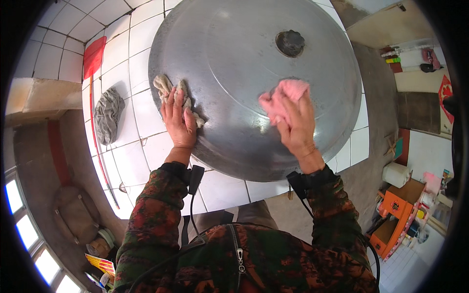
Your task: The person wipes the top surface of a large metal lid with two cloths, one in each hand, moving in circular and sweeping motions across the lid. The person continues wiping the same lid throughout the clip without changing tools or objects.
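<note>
A large round metal lid (234, 47) with a dark knob (294, 39) spreads out before me on white tiles. Near the lid's left edge, my left hand (178, 121) presses a beige-grey cloth (183, 91) against the metal, its fingers spread over the fabric. My right hand (298, 126) grips a crumpled pink cloth (287, 93) on the lid's surface, below the knob. What lies under the lid is hidden.
Left of the lid, a bunched grey cloth (109, 116) lies on the white tiled counter (154, 146). A red fly swatter (96, 56) stretches along the counter's left edge. Tiled wall (51, 55) rises at upper left. Farther right stands an orange cabinet (397, 205).
</note>
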Demonstrator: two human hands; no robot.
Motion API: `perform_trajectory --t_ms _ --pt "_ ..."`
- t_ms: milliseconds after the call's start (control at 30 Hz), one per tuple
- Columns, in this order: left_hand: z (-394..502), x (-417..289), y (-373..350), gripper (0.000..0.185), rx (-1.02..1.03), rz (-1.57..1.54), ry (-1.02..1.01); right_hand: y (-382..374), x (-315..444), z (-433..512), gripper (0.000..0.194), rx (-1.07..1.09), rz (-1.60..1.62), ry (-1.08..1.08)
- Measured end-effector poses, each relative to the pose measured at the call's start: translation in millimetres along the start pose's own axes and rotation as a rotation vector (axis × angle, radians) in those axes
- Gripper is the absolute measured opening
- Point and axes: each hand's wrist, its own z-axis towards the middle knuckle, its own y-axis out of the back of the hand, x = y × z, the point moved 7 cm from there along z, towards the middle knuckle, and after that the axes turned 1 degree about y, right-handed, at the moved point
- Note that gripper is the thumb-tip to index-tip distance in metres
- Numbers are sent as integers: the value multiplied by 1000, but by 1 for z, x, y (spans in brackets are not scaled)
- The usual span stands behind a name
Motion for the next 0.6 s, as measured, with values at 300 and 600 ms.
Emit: perform_trajectory --t_ms 300,600 --pt "-2 0 -1 50 16 21 14 -90 5 124 30 -14 15 94" --pt "0 0 -1 46 0 4 10 -99 86 82 24 -71 115 343"
